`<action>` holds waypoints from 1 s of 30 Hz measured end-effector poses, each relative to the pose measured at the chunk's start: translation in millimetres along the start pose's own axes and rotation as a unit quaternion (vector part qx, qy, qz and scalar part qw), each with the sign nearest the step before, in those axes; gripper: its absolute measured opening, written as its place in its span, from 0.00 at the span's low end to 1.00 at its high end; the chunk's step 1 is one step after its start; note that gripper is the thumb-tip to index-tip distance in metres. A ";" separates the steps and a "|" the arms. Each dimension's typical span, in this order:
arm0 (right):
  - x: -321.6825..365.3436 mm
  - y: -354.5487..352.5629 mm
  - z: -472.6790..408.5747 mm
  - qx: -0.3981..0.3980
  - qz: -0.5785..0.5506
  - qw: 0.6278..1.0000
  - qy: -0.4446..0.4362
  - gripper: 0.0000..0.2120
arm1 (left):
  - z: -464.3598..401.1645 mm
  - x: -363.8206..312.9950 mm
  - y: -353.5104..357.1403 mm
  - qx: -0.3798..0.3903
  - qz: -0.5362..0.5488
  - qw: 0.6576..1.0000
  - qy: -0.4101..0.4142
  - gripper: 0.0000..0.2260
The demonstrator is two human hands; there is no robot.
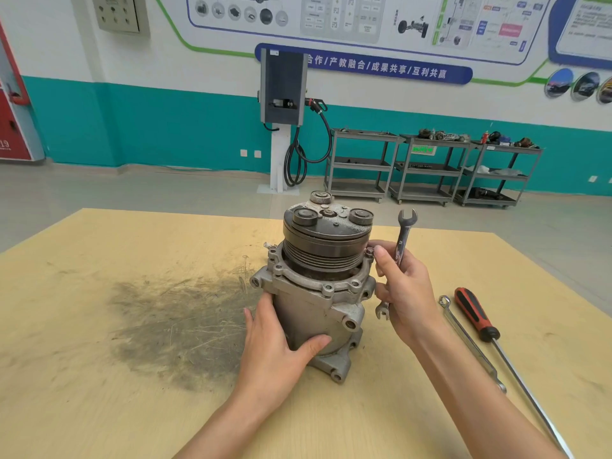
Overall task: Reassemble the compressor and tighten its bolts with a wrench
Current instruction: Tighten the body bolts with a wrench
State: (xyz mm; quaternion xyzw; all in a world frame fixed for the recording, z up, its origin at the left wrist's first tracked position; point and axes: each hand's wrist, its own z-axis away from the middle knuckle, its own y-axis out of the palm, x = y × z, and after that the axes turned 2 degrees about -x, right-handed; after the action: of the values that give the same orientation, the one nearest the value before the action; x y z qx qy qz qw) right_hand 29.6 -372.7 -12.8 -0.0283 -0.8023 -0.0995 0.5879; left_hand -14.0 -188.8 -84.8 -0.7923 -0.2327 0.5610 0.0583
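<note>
Compressor (318, 293): upright on table (99, 392).
Left hand (276, 352): fingers spread, steadying its body.
Right hand (405, 293): fingers gripping wrench (404, 233), fingertips at right bolt (370, 250).

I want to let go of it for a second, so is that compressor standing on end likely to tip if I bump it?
Probably stable but top-heavy: the compressor stands tall, its wide pulley on top. All metal, so likely heavy. The left hand steadying it suggests caution.
</note>
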 end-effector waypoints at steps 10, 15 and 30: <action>-0.9 -3.9 1.5 0.005 0.007 1.000 0.001 0.06 | -0.8 3.3 3.4 -0.005 -0.001 1.000 -0.027 0.46; -3.6 -4.3 1.9 0.016 -0.002 1.000 0.007 0.10 | 1.5 1.2 1.5 0.006 0.005 1.000 -0.030 0.49; -11.1 2.4 0.0 -0.022 0.008 1.000 -0.003 0.05 | -6.9 11.4 5.8 0.008 0.003 0.997 -0.073 0.54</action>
State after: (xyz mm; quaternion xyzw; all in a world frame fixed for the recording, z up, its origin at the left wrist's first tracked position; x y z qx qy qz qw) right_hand 33.4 -369.5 -23.0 -0.0480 -0.8016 -0.1119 0.5854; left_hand -2.9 -187.8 -94.2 -0.7493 -0.2293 0.6196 0.0458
